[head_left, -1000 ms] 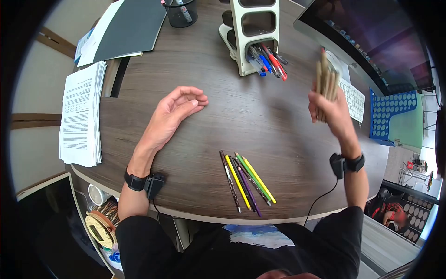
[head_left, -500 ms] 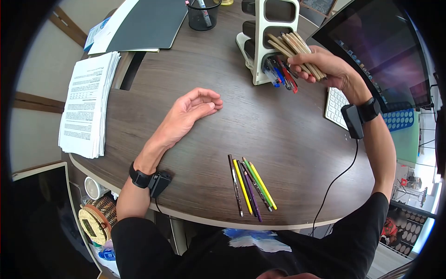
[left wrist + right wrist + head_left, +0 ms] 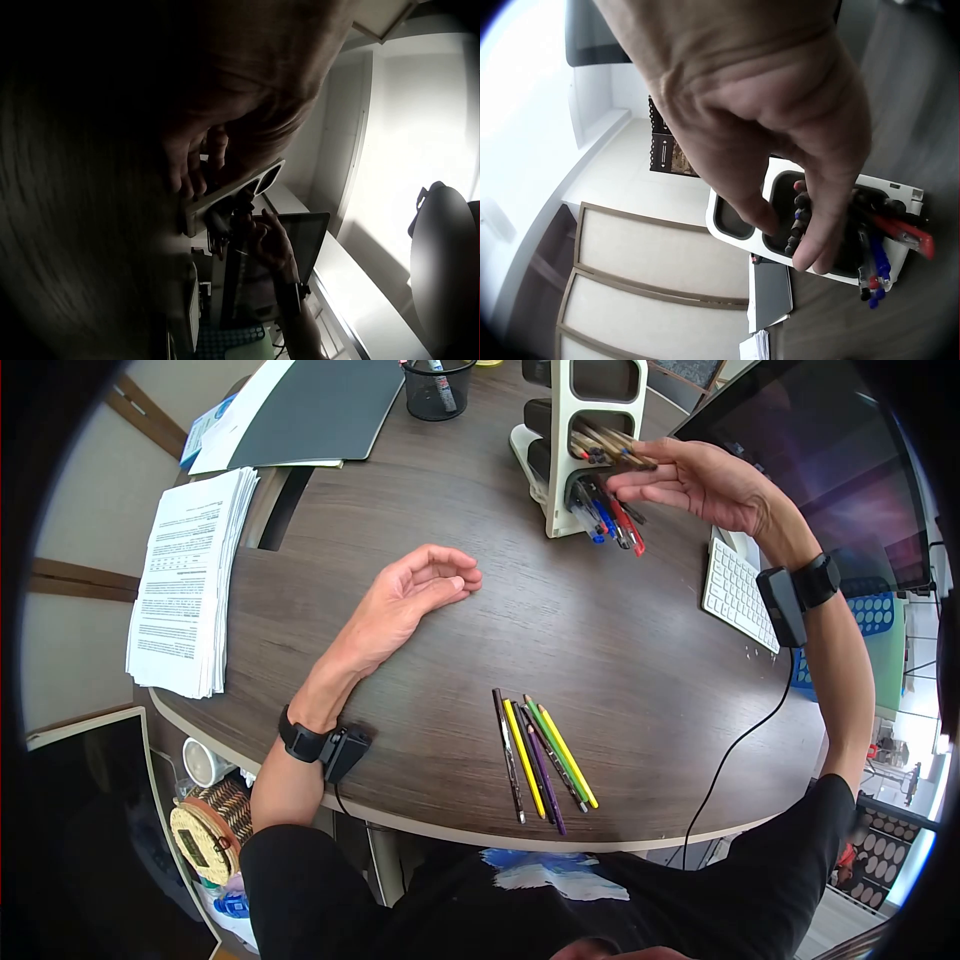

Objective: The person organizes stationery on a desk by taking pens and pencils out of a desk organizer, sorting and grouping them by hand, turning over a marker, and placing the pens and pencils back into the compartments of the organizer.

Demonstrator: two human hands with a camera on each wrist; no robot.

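My right hand [image 3: 715, 490] is at the front of a white desk organizer [image 3: 560, 460], fingers extended. A bundle of wooden pencils [image 3: 602, 444] lies in its middle compartment, ends sticking out beside my thumb and fingertips. In the right wrist view, the fingers partly hide the dark pencil ends [image 3: 796, 225]. Below them, blue, red and black pens [image 3: 612, 520] poke out of the lower compartment. My left hand [image 3: 415, 600] rests on the desk with loosely curled fingers and nothing in it. Closer to my body lies a loose group of coloured pencils [image 3: 545, 760].
Behind my right hand stand a monitor [image 3: 840, 480] and a white keyboard [image 3: 738, 595]. A stack of printed paper [image 3: 190, 580] lies at the left, a dark folder [image 3: 310, 410] beyond it. A black mesh pen cup [image 3: 438, 395] stands at the back. A cable [image 3: 735, 745] hangs from my right wrist.
My right hand carried the wooden pencils from the right over to the organizer. They now lie in the middle compartment and its grip has loosened. My left hand has stayed resting on the desk.
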